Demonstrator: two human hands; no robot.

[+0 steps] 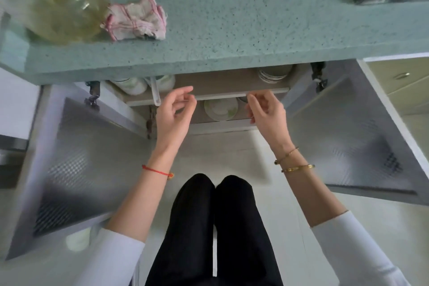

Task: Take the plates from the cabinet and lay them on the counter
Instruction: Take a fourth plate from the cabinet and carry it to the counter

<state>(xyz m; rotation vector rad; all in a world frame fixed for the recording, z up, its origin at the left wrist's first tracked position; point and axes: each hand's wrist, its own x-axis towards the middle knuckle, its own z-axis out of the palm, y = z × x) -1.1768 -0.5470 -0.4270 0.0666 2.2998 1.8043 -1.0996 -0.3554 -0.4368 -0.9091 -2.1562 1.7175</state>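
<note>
Cabinet [220, 86] doors wide open, and there are the plates [220, 110], stacked flat on the lower shelf near its front edge. The left hand [173, 114] and right hand [264, 111] hover apart on either side of the stack, fingers loosely bent, holding nothing. Both look about equally near. The counter [232, 30] overhangs just above.
</note>
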